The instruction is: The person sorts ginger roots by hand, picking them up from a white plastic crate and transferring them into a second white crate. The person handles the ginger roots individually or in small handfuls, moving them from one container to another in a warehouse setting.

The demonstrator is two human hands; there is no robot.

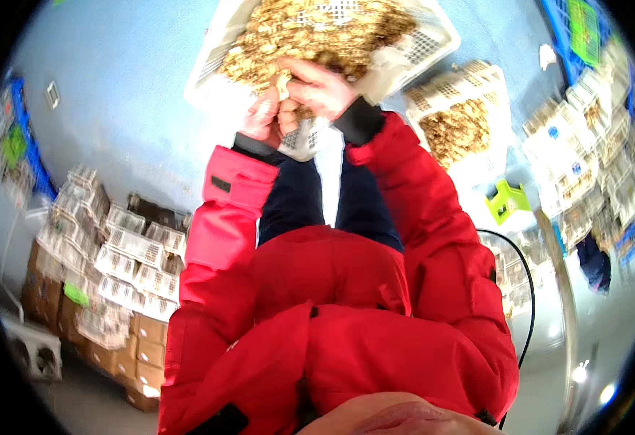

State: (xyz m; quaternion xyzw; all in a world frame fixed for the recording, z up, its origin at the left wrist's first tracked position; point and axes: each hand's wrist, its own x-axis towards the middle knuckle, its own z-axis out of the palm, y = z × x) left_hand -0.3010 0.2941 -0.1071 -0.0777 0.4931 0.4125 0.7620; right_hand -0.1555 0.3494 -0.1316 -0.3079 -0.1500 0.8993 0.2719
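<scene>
A large white plastic basket (431, 41) with perforated walls stands before me, holding many pale yellow-brown pieces (290, 38), perhaps dried mushrooms or slices; blur hides their exact kind. Over its near edge, my left hand (263, 117) is closed around a small pale piece (283, 86) that stands up from the fingertips. My right hand (320, 89) is close beside it, its index finger stretched out towards the heap and the other fingers curled near the same piece. Whether the right hand also grips something cannot be told.
To the right stands a second white basket (497, 130) with similar brown pieces, and a lime-green plastic stool (508, 202) near it. Stacked white baskets (562, 157) line the right side. On the left, more baskets (132, 244) rest above cardboard boxes (149, 348). A black cable (532, 293) hangs at my right.
</scene>
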